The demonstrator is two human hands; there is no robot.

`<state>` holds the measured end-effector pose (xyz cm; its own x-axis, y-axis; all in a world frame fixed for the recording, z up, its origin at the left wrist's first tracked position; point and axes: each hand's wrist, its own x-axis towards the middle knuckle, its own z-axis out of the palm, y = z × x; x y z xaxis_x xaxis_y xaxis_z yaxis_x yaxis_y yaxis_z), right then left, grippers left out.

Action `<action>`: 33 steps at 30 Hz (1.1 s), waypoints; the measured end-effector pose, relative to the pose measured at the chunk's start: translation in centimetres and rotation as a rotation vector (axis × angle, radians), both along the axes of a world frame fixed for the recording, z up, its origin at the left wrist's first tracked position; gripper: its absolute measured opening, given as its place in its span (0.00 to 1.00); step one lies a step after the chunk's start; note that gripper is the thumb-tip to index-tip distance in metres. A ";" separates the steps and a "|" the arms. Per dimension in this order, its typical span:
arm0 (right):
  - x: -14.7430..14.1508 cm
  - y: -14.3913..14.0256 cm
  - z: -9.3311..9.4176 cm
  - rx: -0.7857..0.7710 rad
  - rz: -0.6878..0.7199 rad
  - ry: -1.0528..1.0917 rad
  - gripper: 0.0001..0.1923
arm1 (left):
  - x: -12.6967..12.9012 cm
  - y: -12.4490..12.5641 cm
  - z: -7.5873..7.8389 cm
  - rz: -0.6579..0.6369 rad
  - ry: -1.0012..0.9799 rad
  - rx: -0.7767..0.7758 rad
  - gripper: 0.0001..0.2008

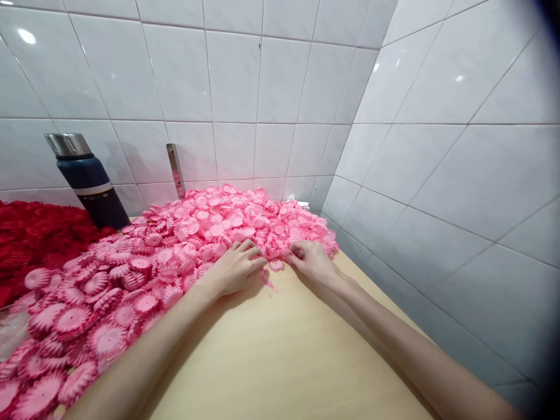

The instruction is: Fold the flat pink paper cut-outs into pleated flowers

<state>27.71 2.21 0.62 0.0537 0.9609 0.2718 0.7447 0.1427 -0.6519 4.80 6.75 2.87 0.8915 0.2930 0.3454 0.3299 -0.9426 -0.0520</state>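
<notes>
Our left hand (236, 269) rests palm-down, fingers loosely curled on the pink flower pile (175, 251) edge | our right hand (311, 259) at 3 o'clock of it pinches, perhaps, one pink flower piece (276, 265) | red flower heap (35, 233) at 9 o'clock | flask (85, 181) by tiled wall (280, 87) | wooden table (284, 350).

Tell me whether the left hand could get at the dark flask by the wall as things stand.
Probably yes, with a long stretch. The left hand rests at the edge of the pink flower pile, and the dark flask stands upright beyond it. Nothing tall stands between; the arm would pass over the flowers.
</notes>
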 end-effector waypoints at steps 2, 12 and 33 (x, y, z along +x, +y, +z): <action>0.2 1.1 -0.6 -0.008 -0.021 0.079 0.08 | 0.6 -0.2 -0.2 -0.004 0.006 0.021 0.13; 0.0 1.5 0.9 -0.052 -0.030 0.546 0.09 | 5.1 1.4 -1.1 -0.244 0.105 0.021 0.21; -10.1 -6.7 0.6 -0.428 -0.048 1.758 0.18 | 4.7 6.1 -2.4 -0.106 0.027 -0.068 0.21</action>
<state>17.59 -4.47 1.20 0.0016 0.9306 -0.3661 -0.7821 -0.2270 -0.5804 9.46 12.82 0.51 0.9275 0.2181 0.3035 0.2272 -0.9738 0.0055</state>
